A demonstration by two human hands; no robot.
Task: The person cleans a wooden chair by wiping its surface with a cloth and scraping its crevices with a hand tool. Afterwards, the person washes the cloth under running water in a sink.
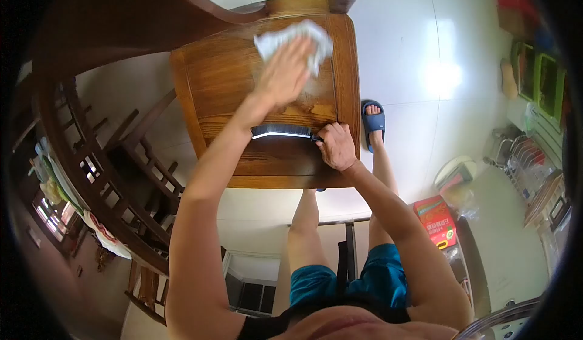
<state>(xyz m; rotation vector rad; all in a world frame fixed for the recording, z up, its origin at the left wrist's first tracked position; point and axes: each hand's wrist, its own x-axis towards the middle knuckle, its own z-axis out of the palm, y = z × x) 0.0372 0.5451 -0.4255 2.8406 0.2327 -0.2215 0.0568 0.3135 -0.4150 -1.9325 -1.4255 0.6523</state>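
My left hand (283, 75) is pressed on a crumpled white cloth (325, 43), against the far part of a brown wooden chair seat (225, 75). Its fingers stretch over the cloth and are slightly blurred. Nearer to me, a long narrow brush (282, 131) with dark bristles and a white strip lies across the seat. My right hand (336, 145) is closed around the brush's black handle at the seat's right side. Its fingers are curled, and they hide much of the handle.
The dark chair back (115, 18) rises at the upper left. More wooden chairs (143, 130) stand on the left. On the right are a red box (435, 221), a dish rack (525, 161) and a counter (495, 236). My slippered foot (373, 124) is beside the seat.
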